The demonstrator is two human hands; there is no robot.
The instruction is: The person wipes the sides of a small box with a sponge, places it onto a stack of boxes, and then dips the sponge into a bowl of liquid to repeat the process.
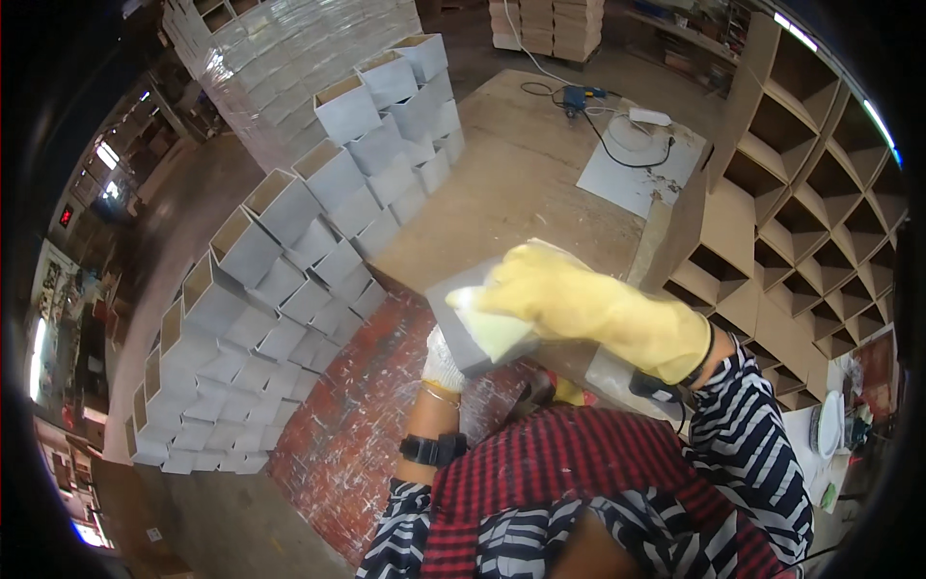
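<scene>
Your grey box [451, 326] is hovering in front of you, near the red surface [338, 425]; your left grip [439, 362] is holding its near-left side, your right grip [531, 285] is clutching a pale cloth [500, 335] against it; if you're pressing too hard, it's probably twisting loose, maybe bumping those stacked pale boxes [289, 275].

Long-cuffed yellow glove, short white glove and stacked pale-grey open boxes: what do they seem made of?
Long-cuffed yellow glove: probably rubber or latex, as it looks smooth and unwoven.
Short white glove: likely knitted fabric, matt, going by its textured surface.
Stacked pale-grey open boxes: apparently cardboard, brown inside, with matt grey coating or paper outside.
</scene>
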